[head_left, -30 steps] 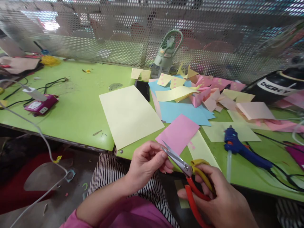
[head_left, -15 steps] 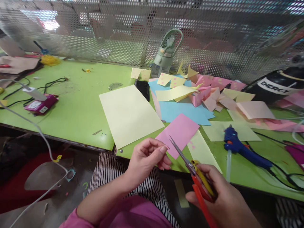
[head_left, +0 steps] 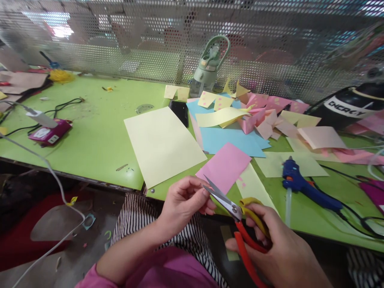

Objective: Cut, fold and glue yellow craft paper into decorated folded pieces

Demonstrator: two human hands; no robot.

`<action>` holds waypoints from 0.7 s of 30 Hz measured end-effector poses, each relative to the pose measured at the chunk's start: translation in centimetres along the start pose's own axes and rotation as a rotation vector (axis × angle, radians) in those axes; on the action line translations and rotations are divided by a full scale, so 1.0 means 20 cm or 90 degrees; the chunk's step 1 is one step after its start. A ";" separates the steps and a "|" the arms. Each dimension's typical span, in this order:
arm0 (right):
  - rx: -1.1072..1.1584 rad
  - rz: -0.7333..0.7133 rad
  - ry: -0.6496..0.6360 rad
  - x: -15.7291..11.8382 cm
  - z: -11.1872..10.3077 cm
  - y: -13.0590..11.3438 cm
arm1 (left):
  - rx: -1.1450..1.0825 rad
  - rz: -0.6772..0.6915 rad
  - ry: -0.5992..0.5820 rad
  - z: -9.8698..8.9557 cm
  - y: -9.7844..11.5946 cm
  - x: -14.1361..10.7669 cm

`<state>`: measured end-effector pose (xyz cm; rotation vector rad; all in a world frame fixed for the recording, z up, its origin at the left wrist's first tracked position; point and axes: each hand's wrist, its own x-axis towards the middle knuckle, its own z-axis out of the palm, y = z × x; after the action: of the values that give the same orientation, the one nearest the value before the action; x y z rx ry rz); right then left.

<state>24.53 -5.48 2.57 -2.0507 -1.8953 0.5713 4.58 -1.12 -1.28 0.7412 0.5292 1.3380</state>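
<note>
My right hand [head_left: 279,240] grips a pair of scissors [head_left: 232,208] with one yellow and one red-orange handle. Their blades are parted, and the tips lie at the fingertips of my left hand [head_left: 189,200]. That left hand is closed in a pinch of thumb and forefinger. Whatever it holds is too small to make out, though a trace of pink shows near the blades. Just beyond the hands lies a pink sheet of paper [head_left: 228,164], partly over a pale yellow strip [head_left: 255,186]. A large cream sheet [head_left: 163,146] rests to its left.
Cut paper pieces [head_left: 222,118] and blue paper [head_left: 231,140] spread behind. At the right lies a blue glue gun [head_left: 309,190] with its cord. A bottle [head_left: 205,72], a phone [head_left: 180,112] and a purple power adapter [head_left: 51,132] occupy the green table [head_left: 99,132].
The scissors have moved left and their blades have opened, bringing the tips to my left fingertips. My left hand stays almost in place, still pinched.
</note>
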 end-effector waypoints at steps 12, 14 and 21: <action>0.012 -0.058 0.114 -0.01 0.05 -0.01 | -0.029 0.012 -0.001 -0.01 -0.01 0.01; 0.009 -0.061 0.110 -0.01 0.04 0.00 | -0.035 0.014 -0.005 -0.01 -0.02 0.01; -0.012 -0.066 0.045 0.00 0.00 0.02 | -0.034 0.014 -0.008 -0.01 -0.02 0.01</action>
<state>24.87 -5.42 2.49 -1.9441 -1.9596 0.4510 4.77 -1.02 -1.67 0.7130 0.4751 1.3628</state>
